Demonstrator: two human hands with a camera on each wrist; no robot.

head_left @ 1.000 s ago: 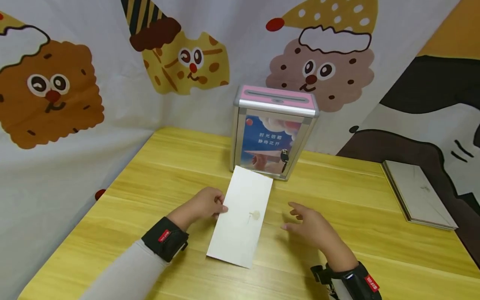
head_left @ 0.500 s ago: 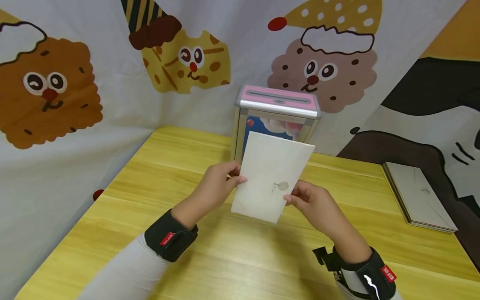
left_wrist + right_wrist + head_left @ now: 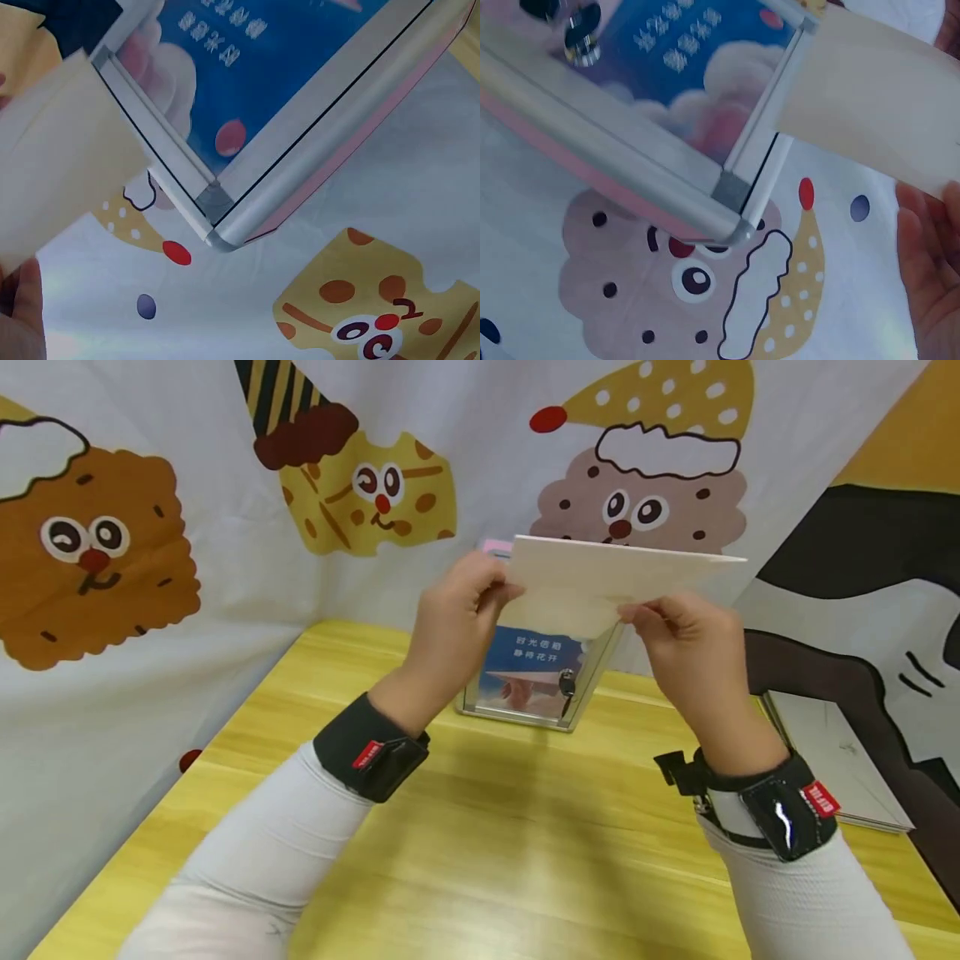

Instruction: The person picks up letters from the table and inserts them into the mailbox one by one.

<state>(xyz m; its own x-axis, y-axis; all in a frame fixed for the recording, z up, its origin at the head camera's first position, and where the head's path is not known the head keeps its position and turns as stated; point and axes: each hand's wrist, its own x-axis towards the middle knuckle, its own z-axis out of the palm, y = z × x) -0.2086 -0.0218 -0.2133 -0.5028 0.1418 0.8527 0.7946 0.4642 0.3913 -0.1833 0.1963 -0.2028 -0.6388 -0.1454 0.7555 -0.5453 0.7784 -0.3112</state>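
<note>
A plain white envelope (image 3: 592, 581) is held up in front of the top of a silver-framed letter box (image 3: 537, 652), hiding most of the box's pink top. My left hand (image 3: 457, 627) pinches its left edge between thumb and fingers. At the other edge, my right hand (image 3: 697, 652) grips it the same way. In the left wrist view the envelope (image 3: 67, 157) overlaps the box's front frame. The right wrist view shows the envelope (image 3: 870, 97) beside the frame corner of the letter box (image 3: 735, 191).
A stack of similar white envelopes (image 3: 843, 752) lies at the right, partly behind my right wrist. A small lock with a key (image 3: 567, 683) hangs on the box door. The box stands on the yellow wood-grain table (image 3: 480, 860), close to a printed cloth backdrop (image 3: 262, 568).
One second ago the envelope was low before the box with only my left hand at it. My right hand has taken its right edge, and both hands have raised and tilted it.
</note>
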